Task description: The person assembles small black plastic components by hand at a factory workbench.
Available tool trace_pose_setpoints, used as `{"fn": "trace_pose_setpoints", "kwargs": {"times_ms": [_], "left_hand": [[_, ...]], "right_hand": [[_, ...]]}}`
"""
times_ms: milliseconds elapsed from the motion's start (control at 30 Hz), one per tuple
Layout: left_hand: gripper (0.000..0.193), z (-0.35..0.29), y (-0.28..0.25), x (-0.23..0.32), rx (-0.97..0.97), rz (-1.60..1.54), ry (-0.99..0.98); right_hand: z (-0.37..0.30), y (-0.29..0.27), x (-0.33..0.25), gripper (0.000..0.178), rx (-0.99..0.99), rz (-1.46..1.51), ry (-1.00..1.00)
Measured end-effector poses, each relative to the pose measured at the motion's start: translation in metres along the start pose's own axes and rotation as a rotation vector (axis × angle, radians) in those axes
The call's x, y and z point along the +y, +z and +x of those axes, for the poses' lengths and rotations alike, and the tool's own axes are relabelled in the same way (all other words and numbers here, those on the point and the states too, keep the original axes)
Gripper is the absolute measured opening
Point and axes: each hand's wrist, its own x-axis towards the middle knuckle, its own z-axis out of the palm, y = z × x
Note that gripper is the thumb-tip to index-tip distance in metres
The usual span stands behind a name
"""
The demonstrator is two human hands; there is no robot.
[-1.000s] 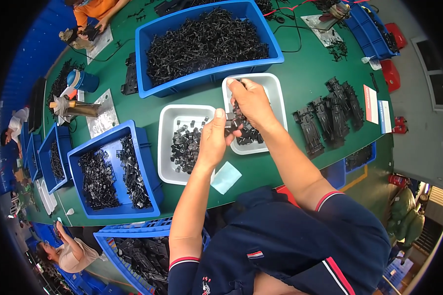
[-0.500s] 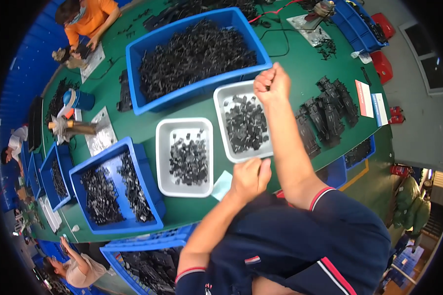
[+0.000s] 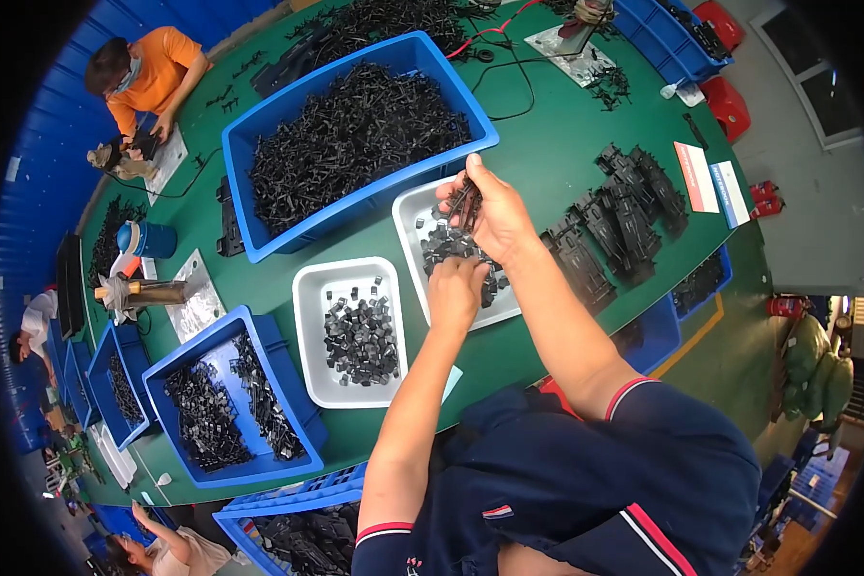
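My right hand [image 3: 505, 219], palm turned up, cups a small bunch of thin black plastic parts [image 3: 465, 204] above the far edge of the right-hand white tray [image 3: 408, 206]. Small black plastic pieces [image 3: 444, 245] lie heaped in that tray. Over its near part hovers my left hand [image 3: 455, 294], fingers bent together and pointing down at the pieces. Its fingertips are partly hidden, so whatever they pinch does not show. Left of it stands a second white tray [image 3: 302, 336] with similar black pieces [image 3: 363, 336].
Beyond the trays, a large blue bin [image 3: 245, 216] is filled with thin black parts. Larger black moulded parts [image 3: 619, 216] lie at the right, by two cards [image 3: 698, 178]. A blue crate [image 3: 307, 461] sits at left front. A co-worker in orange [image 3: 163, 72] works across the table.
My right hand has opened from a fist, exposing the black parts in it. My left hand has moved forward from the near edge to above the tray. The view has shifted slightly.
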Motion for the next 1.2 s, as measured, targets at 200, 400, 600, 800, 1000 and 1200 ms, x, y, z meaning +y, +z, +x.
{"fn": "trace_pose_setpoints", "kwargs": {"times_ms": [200, 400, 600, 800, 1000, 1200], "left_hand": [[0.017, 0.000, 0.019, -0.002, 0.191, 0.224, 0.175], [0.032, -0.003, 0.015, -0.028, 0.306, 0.225, 0.200], [0.025, -0.011, 0.018, -0.023, 0.191, 0.437, 0.110], [0.023, -0.028, -0.013, -0.014, 0.192, 0.318, 0.075], [0.026, -0.055, -0.068, -0.022, 0.533, -0.357, -0.126], [0.021, -0.150, -0.180, -0.064, 0.977, -0.631, -0.469]], "right_hand": [[0.005, -0.012, -0.002, 0.031, -0.122, 0.217, 0.063], [-0.004, 0.013, 0.007, 0.012, -0.080, 0.273, 0.212], [-0.009, -0.013, 0.006, 0.021, -0.260, 0.240, 0.242], [-0.021, 0.018, 0.020, 0.026, -0.296, 0.259, 0.438], [-0.057, 0.096, 0.044, 0.031, -0.496, 0.204, 0.559], [-0.092, 0.182, 0.126, 0.033, -0.579, 0.027, 0.997]]}}
